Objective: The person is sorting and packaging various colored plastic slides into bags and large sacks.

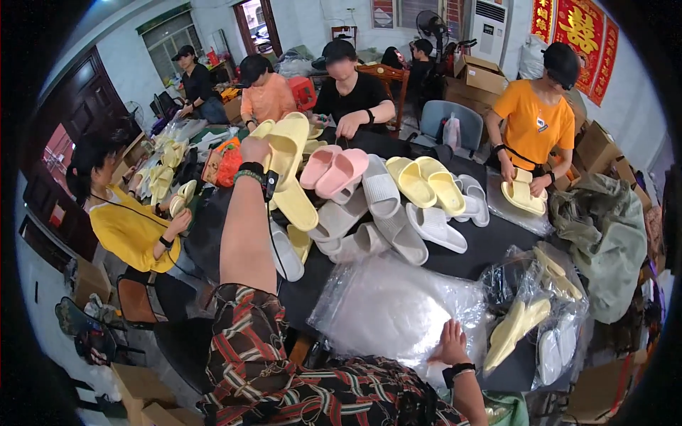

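Yellow slipper pair (pixel 288 142) is up off the table, at the far left of the pile; long axis runs steeply, upper ends toward the far side, lower end dropping toward the grey ones; two yellow slippers in that grip as far as I can see, pressed together; left hand (pixel 254 150) is clenched around them, arm stretched out forward, beaded bracelet and dark band on the wrist; right hand (pixel 450 342) lies flat and open, fingers spread, palm down on the stack of clear plastic bags (pixel 398 305) at the near edge, gripping nothing; on the black table (pixel 490 248) between the two: one pink pair (pixel 334 170), toes toward the near left; one more yellow pair (pixel 425 183), long axis running away from me; about six grey slippers (pixel 387 216) lying loose, pointing all ways; right of the bag stack, bagged slippers (pixel 533 319), yellow and white, count unclear through the plastic; five other people around the table, the one in the orange shirt (pixel 533 121) holding another yellow pair.
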`<state>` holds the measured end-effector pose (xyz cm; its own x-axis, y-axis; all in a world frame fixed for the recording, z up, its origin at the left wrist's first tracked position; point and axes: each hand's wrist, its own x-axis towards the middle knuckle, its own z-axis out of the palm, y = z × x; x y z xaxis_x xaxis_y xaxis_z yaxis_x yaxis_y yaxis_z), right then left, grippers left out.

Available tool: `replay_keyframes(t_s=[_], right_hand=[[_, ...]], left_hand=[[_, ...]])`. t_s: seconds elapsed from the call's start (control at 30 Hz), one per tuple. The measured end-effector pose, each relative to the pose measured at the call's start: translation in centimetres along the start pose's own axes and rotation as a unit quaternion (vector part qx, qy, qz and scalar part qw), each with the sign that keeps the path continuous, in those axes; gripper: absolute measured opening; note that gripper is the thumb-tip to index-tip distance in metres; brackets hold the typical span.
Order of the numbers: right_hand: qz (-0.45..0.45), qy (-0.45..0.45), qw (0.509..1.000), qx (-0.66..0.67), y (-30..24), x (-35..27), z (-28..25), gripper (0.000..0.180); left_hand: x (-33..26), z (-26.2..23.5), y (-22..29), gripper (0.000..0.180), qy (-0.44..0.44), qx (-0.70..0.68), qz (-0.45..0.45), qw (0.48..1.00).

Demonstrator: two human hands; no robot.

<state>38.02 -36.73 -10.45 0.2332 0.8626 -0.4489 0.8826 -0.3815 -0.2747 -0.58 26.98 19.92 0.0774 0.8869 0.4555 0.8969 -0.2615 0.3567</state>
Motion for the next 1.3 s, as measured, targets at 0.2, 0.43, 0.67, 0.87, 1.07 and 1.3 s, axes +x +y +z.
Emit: replay_keyframes(t_s=[0.2,0.43,0.67,0.87,1.07,1.3], right_hand=[[-0.016,0.007,1.000,-0.017,0.1,0.4,0.3,0.156],[-0.018,0.024,0.999,-0.017,1.2,-0.6,0.3,0.145],[0.003,0.105,0.993,0.056,-1.6,-2.1,-4.0,0.112],[0.148,0.338,0.919,0.140,2.3,-0.9,2.6,0.085],[0.182,0.273,0.902,0.280,0.7,-1.6,0.6,0.088],[0.166,0.359,0.917,0.051,-1.7,-4.3,-3.1,0.095]], left_hand=[[-3.9,2.2,-3.0,0.048,0.190,-0.098,-0.012,0.977],[-26.5,9.7,5.7,0.036,-0.098,-0.126,0.158,0.975],[-38.9,12.9,3.6,0.077,-0.351,-0.045,-0.134,0.926],[-41.2,16.2,2.6,0.085,-0.416,-0.186,-0.121,0.882],[-43.5,13.1,6.4,0.077,-0.466,-0.267,-0.140,0.832],[-45.4,12.3,4.8,0.077,-0.406,-0.231,0.009,0.884]])
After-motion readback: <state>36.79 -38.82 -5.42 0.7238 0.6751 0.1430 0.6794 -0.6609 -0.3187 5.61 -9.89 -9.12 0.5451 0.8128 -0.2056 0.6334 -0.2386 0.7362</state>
